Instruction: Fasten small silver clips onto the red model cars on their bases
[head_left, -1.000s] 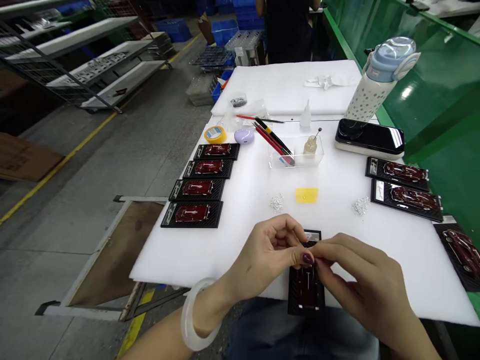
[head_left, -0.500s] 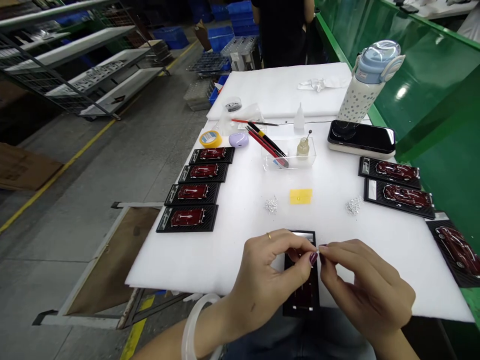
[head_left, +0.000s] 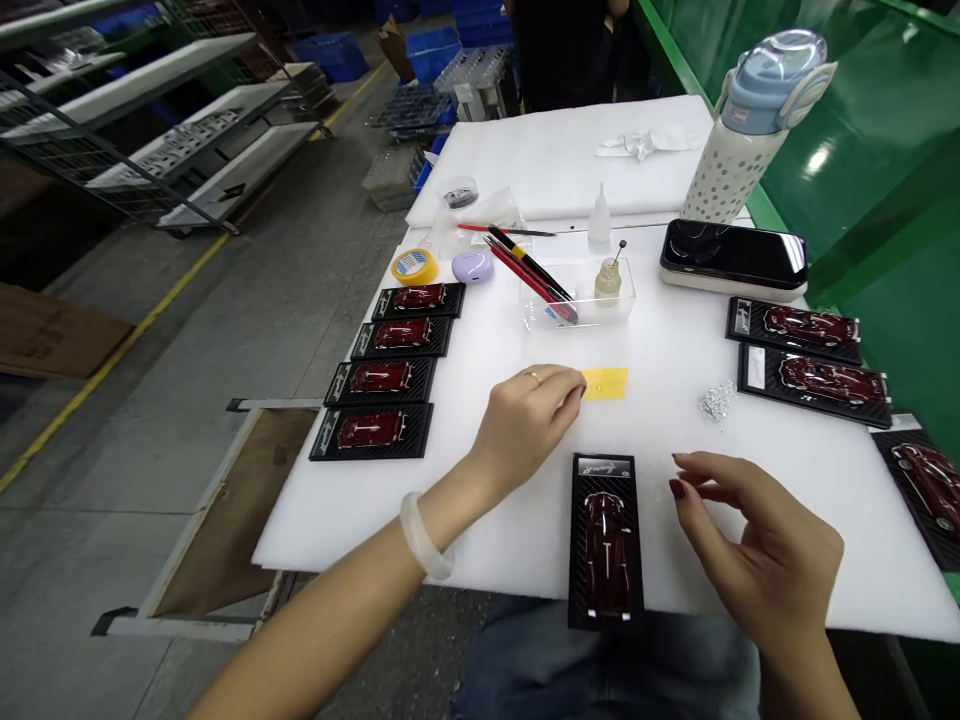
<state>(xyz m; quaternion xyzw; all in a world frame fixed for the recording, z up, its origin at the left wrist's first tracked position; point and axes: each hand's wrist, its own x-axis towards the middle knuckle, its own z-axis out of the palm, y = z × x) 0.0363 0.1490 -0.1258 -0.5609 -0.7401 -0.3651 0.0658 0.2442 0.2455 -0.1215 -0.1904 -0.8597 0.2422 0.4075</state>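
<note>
- At yellow paper (head_left: 609,384) with left hand (head_left: 520,425); cannot tell if gripping.
- Beside red model car (head_left: 607,560) with right hand (head_left: 772,540), fingertips apart.
- Might tip car off desk (head_left: 491,535) by brushing overhanging base (head_left: 577,560).

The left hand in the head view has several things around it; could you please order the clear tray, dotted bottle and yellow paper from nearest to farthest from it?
Nearest to the left hand first:
1. Yellow paper, right by its fingertips.
2. Clear tray, beyond the paper.
3. Dotted bottle, far right, beyond the phone.
</note>
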